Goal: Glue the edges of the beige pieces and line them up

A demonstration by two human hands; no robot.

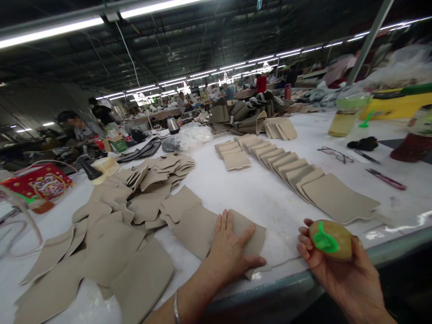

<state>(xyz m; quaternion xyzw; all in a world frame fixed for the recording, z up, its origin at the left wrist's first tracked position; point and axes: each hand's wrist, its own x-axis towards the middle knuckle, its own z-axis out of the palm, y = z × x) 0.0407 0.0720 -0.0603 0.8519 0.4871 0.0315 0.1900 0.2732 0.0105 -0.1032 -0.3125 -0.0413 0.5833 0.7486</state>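
Observation:
My left hand (pixel 227 247) lies flat with its fingers spread on a beige fabric panel (pixel 251 234) near the table's front edge. Another beige panel (pixel 195 229) lies just left of the fingers and partly overlaps others. My right hand (pixel 337 270) is raised at the front edge, its fingers wrapped round a rounded bottle (pixel 340 240) with yellowish-brown contents and a green spout cap. The bottle is tilted, with its cap facing me. To the left spreads a loose heap of beige panels (pixel 148 180). An overlapping row of similar panels (pixel 286 166) fans across the table towards the right.
On the right are eyeglasses (pixel 335 154), pink-handled snips (pixel 386 179), a black cloth bundle (pixel 362 144) and a container of yellowish liquid (pixel 344 119). Darker folded pieces (pixel 236 114) are piled at the back. A red bag (pixel 40 186) stands far left. Other people sit farther off.

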